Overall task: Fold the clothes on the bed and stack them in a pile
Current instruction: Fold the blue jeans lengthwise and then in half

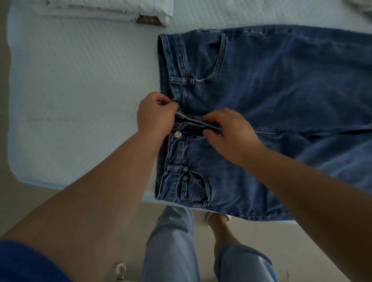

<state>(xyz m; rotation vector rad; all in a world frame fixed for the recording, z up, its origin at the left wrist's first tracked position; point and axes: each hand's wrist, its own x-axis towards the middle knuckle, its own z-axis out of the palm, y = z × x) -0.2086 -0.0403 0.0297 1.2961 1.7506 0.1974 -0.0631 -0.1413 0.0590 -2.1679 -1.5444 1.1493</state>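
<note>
Jeans [253, 92] lay flat and front-up on the pale blue bed [77, 85], waistband toward the left, legs running off right. Left hand [156, 114] pinched the waistband edge by the open fly, while the right hand [227, 131] had curled fingers pinching the zipper flap. Folded white pile [104, 8] sat at the far edge.

Blue sleeve [27, 271], seemingly pale-blue trousers [170, 253]
</note>
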